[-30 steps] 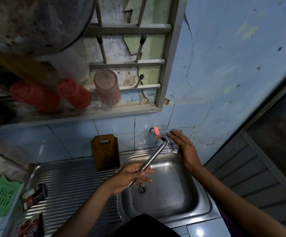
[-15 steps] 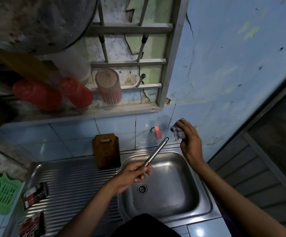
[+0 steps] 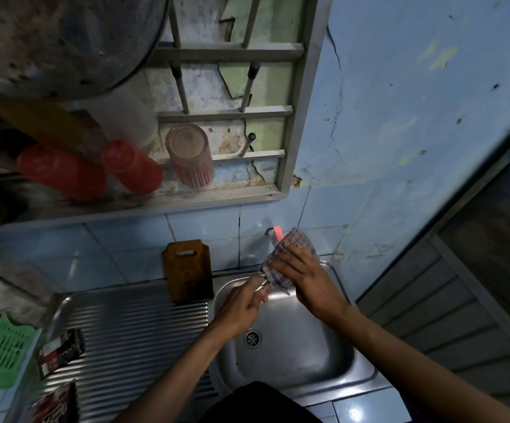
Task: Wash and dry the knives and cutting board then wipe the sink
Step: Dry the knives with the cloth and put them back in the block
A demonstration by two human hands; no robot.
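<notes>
Blue tiled wall (image 3: 204, 227) with flaking paint above a stainless steel sink (image 3: 290, 358), taken here as the landmark. Ribbed drainboard (image 3: 131, 331) joins the sink basin on its left. Wooden cutting board (image 3: 188, 270) stands upright against the tiles at the back of the sink, between drainboard and basin. Pink-handled tap (image 3: 277, 234) sits on the wall behind the basin.

Over the back of the basin: left hand (image 3: 241, 309) is clenched round the metal handle of a knife (image 3: 261, 285); only a short piece of handle shows. Right hand (image 3: 305, 279) grips a checked cloth (image 3: 290, 254) wrapped over the rest of the knife, fingers lying across the fabric. Blade hidden by cloth.

Above the sink, a barred window ledge (image 3: 186, 199) holds two red cups (image 3: 131, 166) and a striped glass (image 3: 190, 155), upturned. Far left of the sink, a green plastic basket (image 3: 6, 355); dark packets (image 3: 61, 352) lie on the drainboard.
</notes>
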